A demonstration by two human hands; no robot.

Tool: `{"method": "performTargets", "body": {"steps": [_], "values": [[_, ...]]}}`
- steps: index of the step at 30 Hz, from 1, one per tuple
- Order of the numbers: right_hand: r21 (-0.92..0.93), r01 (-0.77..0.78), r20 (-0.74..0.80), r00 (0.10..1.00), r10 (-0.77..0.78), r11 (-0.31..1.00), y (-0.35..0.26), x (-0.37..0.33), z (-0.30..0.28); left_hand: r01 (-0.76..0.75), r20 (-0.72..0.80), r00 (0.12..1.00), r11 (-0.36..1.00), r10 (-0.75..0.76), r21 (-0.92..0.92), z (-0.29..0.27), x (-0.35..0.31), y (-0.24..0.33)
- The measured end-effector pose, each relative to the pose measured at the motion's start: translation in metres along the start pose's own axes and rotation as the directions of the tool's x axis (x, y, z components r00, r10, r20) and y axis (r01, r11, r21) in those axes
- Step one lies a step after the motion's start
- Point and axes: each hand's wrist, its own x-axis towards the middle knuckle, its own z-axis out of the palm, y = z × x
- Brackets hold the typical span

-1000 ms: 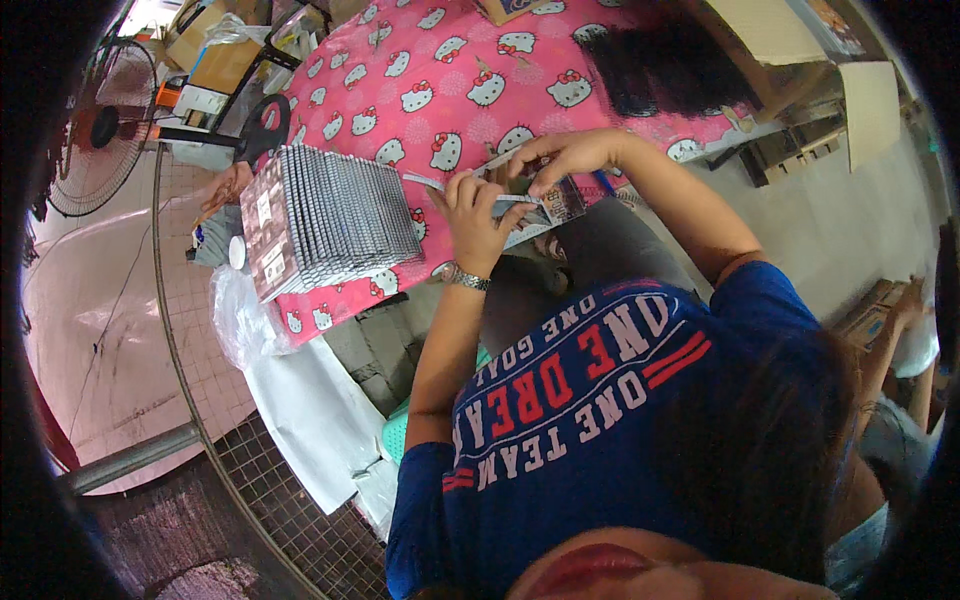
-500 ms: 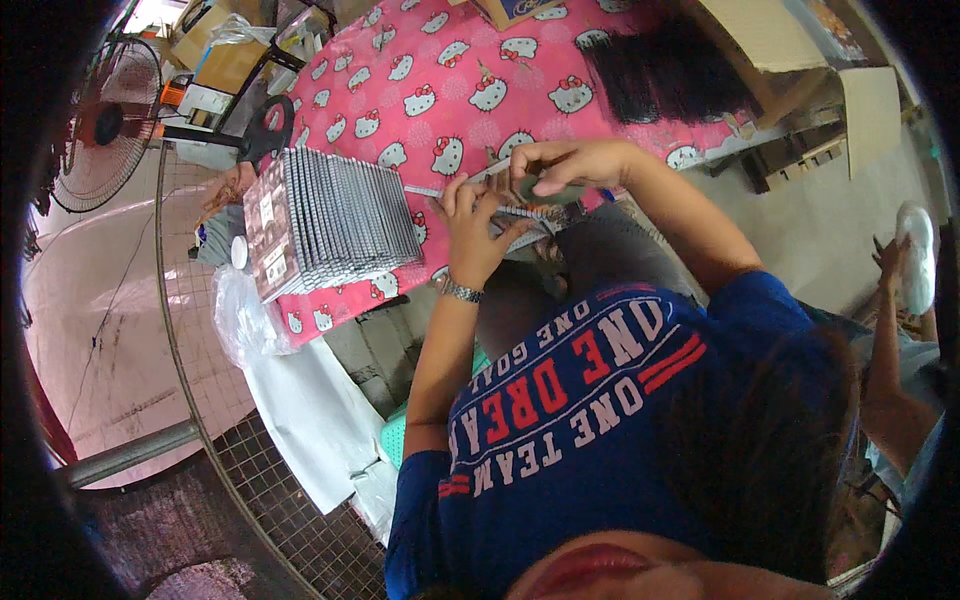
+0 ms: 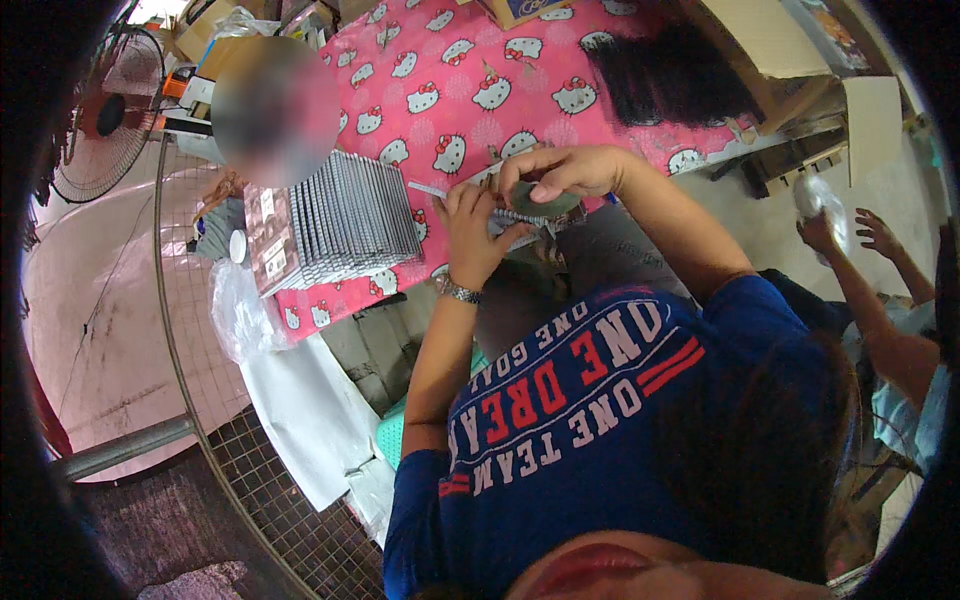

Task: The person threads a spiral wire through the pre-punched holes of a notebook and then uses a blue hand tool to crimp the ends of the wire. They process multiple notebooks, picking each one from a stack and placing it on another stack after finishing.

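Note:
At the near edge of the pink patterned table, my left hand (image 3: 472, 230) grips a notebook (image 3: 507, 219) with a coil-like bound edge, its thumb apart from the fingers. Much of that notebook is hidden by my hands and lap. Just above it, my right hand (image 3: 575, 175) pinches a flat, dark green rounded piece (image 3: 538, 203) between thumb and fingers; its exact kind is unclear. A narrow white strip (image 3: 428, 188) lies beside my left fingertips. To the left stands a tall stack of brown-covered notebooks (image 3: 345, 215), with their bound edges facing me.
A bundle of black strands (image 3: 670, 75) lies on the table (image 3: 420, 60) at the far right, near an open cardboard box (image 3: 765, 35). A fan (image 3: 105, 120) stands at left. Clear plastic (image 3: 245, 310) hangs by the table's corner. At right, a co-worker's hand (image 3: 822, 235) holds a plastic-wrapped bundle.
My right hand has turned and lowered, bringing more of the dark green piece into view. The co-worker's hands have moved left with the bundle. A blurred patch now covers part of the upper left.

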Motion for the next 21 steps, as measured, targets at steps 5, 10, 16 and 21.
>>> {"method": "performTargets", "body": {"steps": [5, 10, 16, 21], "values": [[-0.173, -0.191, -0.036, 0.982, 0.187, 0.966, -0.001, 0.008, -0.005, 0.079, 0.037, 0.996, 0.992, -0.076, -0.096, 0.001, -0.007, -0.003], [-0.470, -0.242, -0.063, 0.968, 0.241, 0.849, -0.009, 0.015, -0.007, 0.087, 0.008, 0.996, 0.994, -0.087, -0.062, 0.001, -0.006, 0.001], [-0.476, -0.339, -0.116, 0.939, 0.324, 0.812, -0.001, 0.024, -0.022, 0.204, 0.005, 0.979, 0.979, -0.204, 0.020, -0.006, 0.004, 0.003], [-0.072, -0.257, -0.028, 0.966, 0.256, 0.964, -0.017, 0.041, -0.001, 0.157, -0.001, 0.988, 0.988, -0.157, 0.008, -0.016, -0.005, -0.033]]}}
